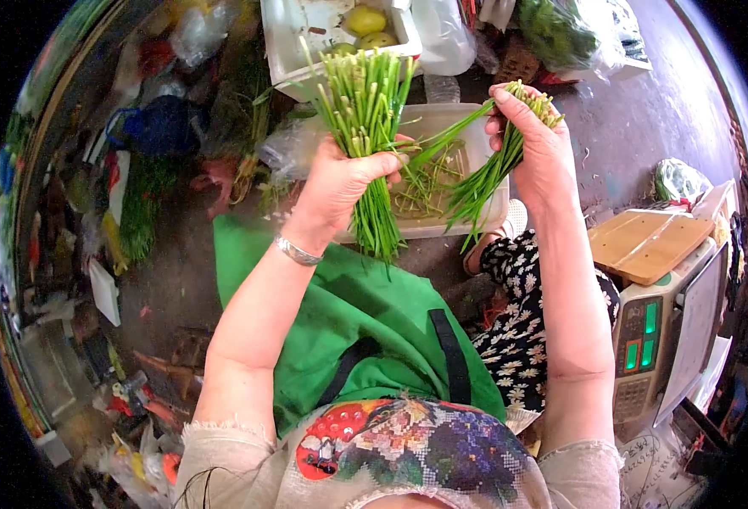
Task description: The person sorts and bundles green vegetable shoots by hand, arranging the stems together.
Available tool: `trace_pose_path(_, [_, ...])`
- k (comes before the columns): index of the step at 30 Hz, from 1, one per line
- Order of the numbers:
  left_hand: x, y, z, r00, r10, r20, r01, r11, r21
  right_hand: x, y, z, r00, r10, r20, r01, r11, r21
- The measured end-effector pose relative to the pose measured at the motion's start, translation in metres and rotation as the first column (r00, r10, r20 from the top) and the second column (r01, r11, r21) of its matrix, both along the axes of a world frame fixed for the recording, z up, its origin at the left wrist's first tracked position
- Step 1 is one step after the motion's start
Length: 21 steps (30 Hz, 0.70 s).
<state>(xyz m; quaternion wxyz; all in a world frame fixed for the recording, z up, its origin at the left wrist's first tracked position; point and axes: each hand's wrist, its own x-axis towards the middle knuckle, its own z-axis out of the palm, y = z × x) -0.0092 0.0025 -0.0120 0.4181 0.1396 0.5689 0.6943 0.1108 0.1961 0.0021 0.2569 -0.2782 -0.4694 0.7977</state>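
Gripped in the left hand, a thick bundle of green stalks — pale, blunt ends fanned at the top, slender tips hanging below the fist. Closed around the middle, with thumb across the front and fingers curled behind. Tucked in the right hand, near the right side of a pale plastic tub, a smaller bunch, blunt ends up, tips drooping. Brought together there at thumb and fingertips, seemingly pinching a few strands slanted toward the left hand; impossible to tell whether touching it. Scattered in the tub, loose stalk pieces. Beyond, a white box with yellowish fruit; across the lap, a green apron; at right, a weighing scale.

Judging by looks, light to lift, fairly stiff toward the blunt ends, limp and easily bent toward the tips. Perhaps slick if damp, with no moisture clearly visible. Likely to bruise under a hard squeeze, and apt to shed single stalks from a slack one. Best held around the thicker half — snug, not crushing — and, for single strands, pinched near the blunt end, clear of the soft tips.
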Motion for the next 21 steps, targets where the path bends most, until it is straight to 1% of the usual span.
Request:
trace_pose_path(4, [0.0059, 0.0037, 0.0013, 0.998, -0.018, -0.058, 0.018, 1.000, -0.016, -0.0021, -0.0054, 0.0007, 1.000, 0.011, 0.007, -0.011, 1.000, -0.028])
trace_pose_path(6, [0.0048, 0.0039, 0.0009, 0.986, -0.101, -0.131, 0.082, 0.986, -0.149, -0.0026, -0.0091, 0.0018, 1.000, 0.012, 0.023, -0.012, 0.999, -0.034])
trace_pose_path(7, [0.0065, 0.0044, -0.0016, 0.990, -0.069, -0.125, 0.055, 0.992, -0.111, -0.0028, -0.0101, 0.0022, 0.999, 0.014, 0.040, -0.013, 0.999, -0.039])
trace_pose_path(10, [0.0080, 0.0055, -0.0001, 0.992, -0.037, -0.120, 0.025, 0.995, -0.097, -0.0026, -0.0106, 0.0017, 0.999, 0.009, 0.037, -0.008, 1.000, -0.027])
trace_pose_path(14, [0.0070, 0.0041, -0.0021, 0.991, -0.055, -0.119, 0.044, 0.995, -0.091, -0.0025, -0.0100, 0.0046, 0.998, -0.010, 0.064, 0.011, 1.000, -0.009])
trace_pose_path(16, [0.0079, 0.0034, -0.0027, 0.996, -0.005, -0.090, 0.000, 0.999, -0.049, -0.0022, -0.0090, 0.0036, 0.998, -0.004, 0.061, 0.005, 1.000, -0.015])
trace_pose_path(21, [0.0048, 0.0014, -0.0022, 0.999, 0.007, -0.035, -0.008, 1.000, -0.017, -0.0025, -0.0083, 0.0020, 0.997, 0.012, 0.072, -0.011, 1.000, -0.011])
